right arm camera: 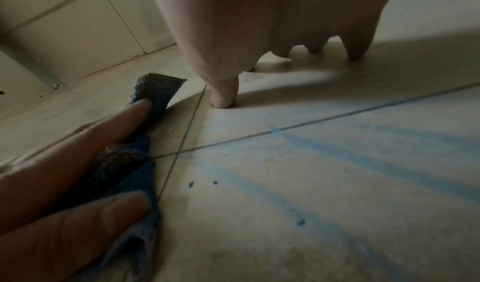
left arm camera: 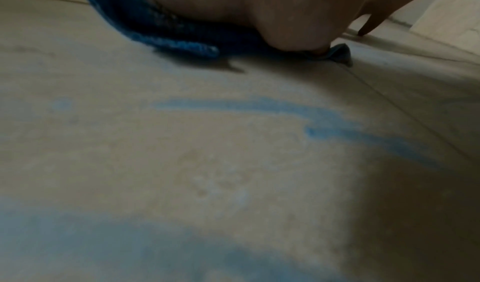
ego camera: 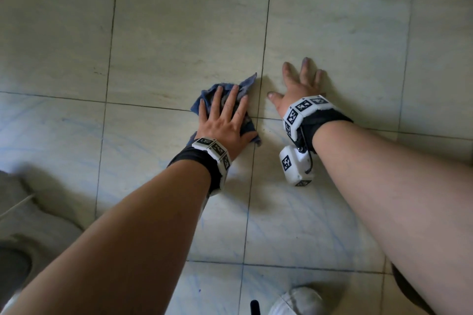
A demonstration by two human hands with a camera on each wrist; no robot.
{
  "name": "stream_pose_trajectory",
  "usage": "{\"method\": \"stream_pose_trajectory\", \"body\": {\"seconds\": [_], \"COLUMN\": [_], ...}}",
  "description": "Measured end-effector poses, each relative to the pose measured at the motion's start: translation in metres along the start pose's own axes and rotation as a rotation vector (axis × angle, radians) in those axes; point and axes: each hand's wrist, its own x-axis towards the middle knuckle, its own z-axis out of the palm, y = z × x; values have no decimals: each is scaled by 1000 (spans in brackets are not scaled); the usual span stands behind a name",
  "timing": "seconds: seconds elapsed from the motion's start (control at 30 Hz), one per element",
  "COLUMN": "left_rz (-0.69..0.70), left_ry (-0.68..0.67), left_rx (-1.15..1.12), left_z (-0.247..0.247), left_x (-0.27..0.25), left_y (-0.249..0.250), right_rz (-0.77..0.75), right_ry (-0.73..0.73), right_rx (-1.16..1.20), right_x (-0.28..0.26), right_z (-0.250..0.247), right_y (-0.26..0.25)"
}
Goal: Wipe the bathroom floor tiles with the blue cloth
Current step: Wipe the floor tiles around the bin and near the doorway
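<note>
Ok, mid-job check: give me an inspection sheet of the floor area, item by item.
Surface: pale floor tiles with dark grout lines; blue streaks on the near tiles.
Job's things: blue cloth crumpled on the floor at a grout crossing.
Clutter: small dark blue specks on a tile.
Hands: left hand presses flat on the cloth; right hand spread on bare tile beside it, holding nothing.
Cables: short black lead at the right wrist unit.
Surroundings: tiled wall base; a white shoe.
</note>
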Motion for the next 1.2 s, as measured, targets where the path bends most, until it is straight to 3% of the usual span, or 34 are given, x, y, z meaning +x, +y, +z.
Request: {"method": "stream_pose_trajectory", "body": {"seconds": [0.17,0.67,0.93,1.2], "left_rz": [-44,70,170,174], "left_ry": [-55,59,41,99], "left_rx": [-24,-140,-111,-70], "left_z": [-6,4,-1,2], "left_x": [0,3,5,9], "left_y": [8,-5,-23,-36], "right_rz": [29,102,302,384], "right_ry": [-10,2,-29,-44], "right_rx": [-12,31,185,277], "right_x": [-8,-9,-57,-97], "right_z": [1,1,22,60], "right_y": [11,12,13,37]}}
